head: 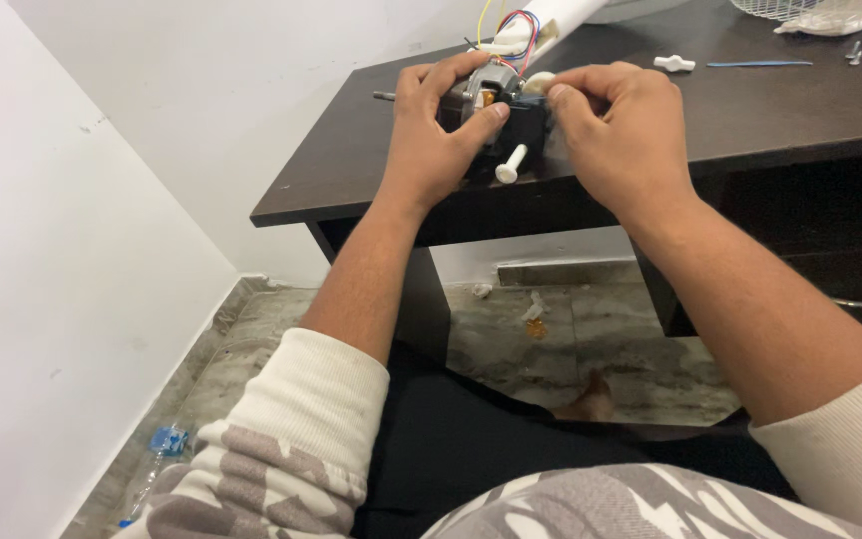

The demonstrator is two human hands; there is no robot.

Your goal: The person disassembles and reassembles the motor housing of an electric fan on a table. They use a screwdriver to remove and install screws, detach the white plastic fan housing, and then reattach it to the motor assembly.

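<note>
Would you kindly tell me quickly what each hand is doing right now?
Left hand: closed around the small motor assembly.
Right hand: fingers pinched on the same motor assembly's right side.

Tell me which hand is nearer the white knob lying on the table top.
Right. The right hand is just left of the white knob, not touching; the left hand is farther left, gripping the small motor.

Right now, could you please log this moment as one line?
left hand: grips motor | right hand: pinches its top | motor: on dark table edge | wires: attached
</note>
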